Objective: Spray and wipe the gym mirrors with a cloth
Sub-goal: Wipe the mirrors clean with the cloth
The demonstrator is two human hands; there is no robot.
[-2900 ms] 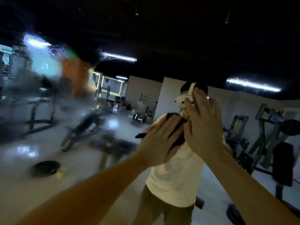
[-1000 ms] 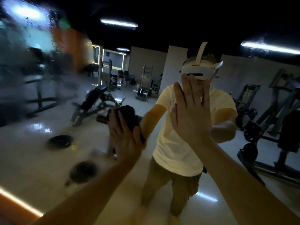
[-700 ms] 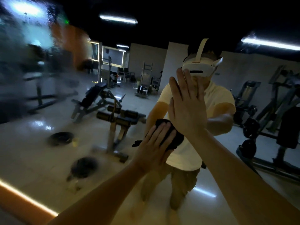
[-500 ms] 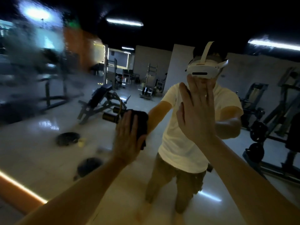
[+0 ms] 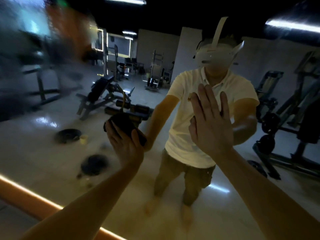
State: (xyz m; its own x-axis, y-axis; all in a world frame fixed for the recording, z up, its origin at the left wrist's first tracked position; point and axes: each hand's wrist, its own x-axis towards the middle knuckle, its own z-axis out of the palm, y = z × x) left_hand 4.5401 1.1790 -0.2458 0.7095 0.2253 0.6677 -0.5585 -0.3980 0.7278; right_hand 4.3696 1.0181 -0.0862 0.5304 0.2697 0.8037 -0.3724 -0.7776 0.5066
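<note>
You are mid-wipe, I judge: your left hand (image 5: 125, 144) presses the dark cloth (image 5: 123, 122) against the mirror (image 5: 43, 163) with fingers laid flat, your right hand (image 5: 210, 126) rests open-palmed on the glass, and the hazy upper-left patch (image 5: 26, 49) seems left to do.

The dark, bunched cloth (image 5: 125, 122) lay pressed against the mirror (image 5: 34, 158) under the left grip (image 5: 125, 144), bulging out past its fingertips and thumb. The mirror stood upright, hazy up-left of the grip.
</note>
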